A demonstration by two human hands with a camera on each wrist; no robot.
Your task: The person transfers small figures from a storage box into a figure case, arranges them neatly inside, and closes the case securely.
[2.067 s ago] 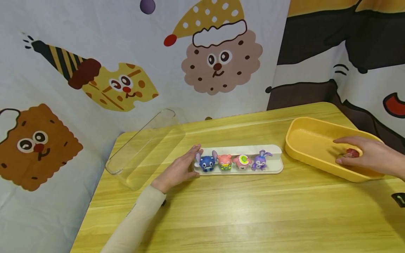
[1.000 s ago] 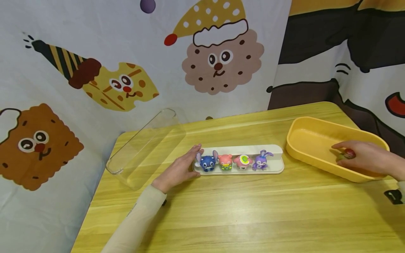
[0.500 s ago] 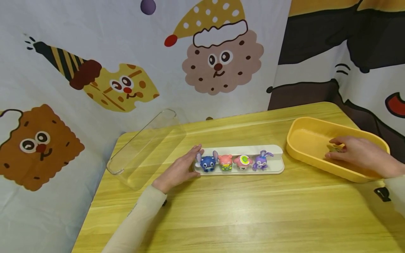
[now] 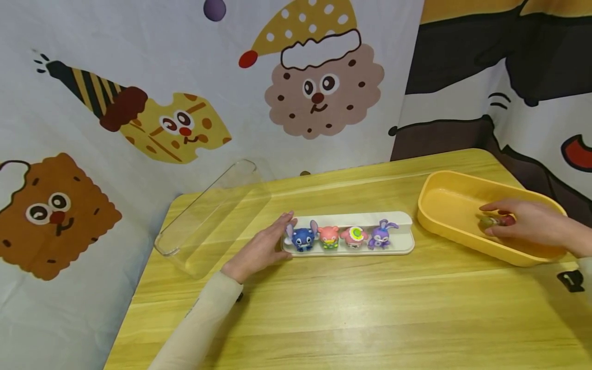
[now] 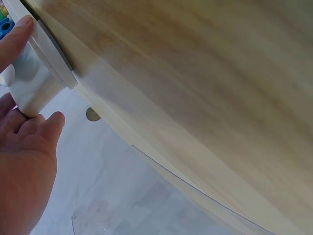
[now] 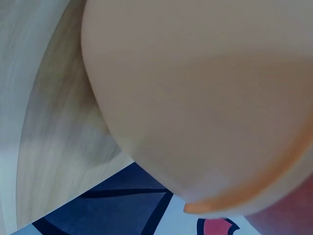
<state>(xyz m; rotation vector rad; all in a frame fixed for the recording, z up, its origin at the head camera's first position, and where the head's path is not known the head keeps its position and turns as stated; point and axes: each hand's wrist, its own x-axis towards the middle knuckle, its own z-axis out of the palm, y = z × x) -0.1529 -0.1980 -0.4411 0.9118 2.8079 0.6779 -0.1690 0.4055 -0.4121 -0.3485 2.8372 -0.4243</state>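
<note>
My left hand (image 4: pixel 261 249) grips the left end of a white stepped display base (image 4: pixel 404 241), thumb on its front edge and fingers at the back. In a row on it stand a blue big-eared figurine (image 4: pixel 303 240), a pink bear-like figurine (image 4: pixel 329 238), a pink figurine with a yellow-green flower shape (image 4: pixel 354 237), and a purple rabbit figurine (image 4: pixel 381 235). Inside a yellow bin (image 4: pixel 450 203), my right hand (image 4: pixel 532 223) pinches a small green and reddish figurine (image 4: pixel 497 221), partly hidden by the fingers. The right wrist view shows mostly the bin's wall (image 6: pixel 195 107).
A clear plastic cover (image 4: pixel 215 216) lies at the table's left back corner. Behind the wooden table (image 4: pixel 351 308) hangs a white curtain with cartoon prints (image 4: pixel 250 128). The bin stands close to the base's right end.
Within the bin, my right hand has shifted slightly and turned the small figurine, whose green and reddish parts show in changing amounts. My left hand and the row of figurines have stayed put.
</note>
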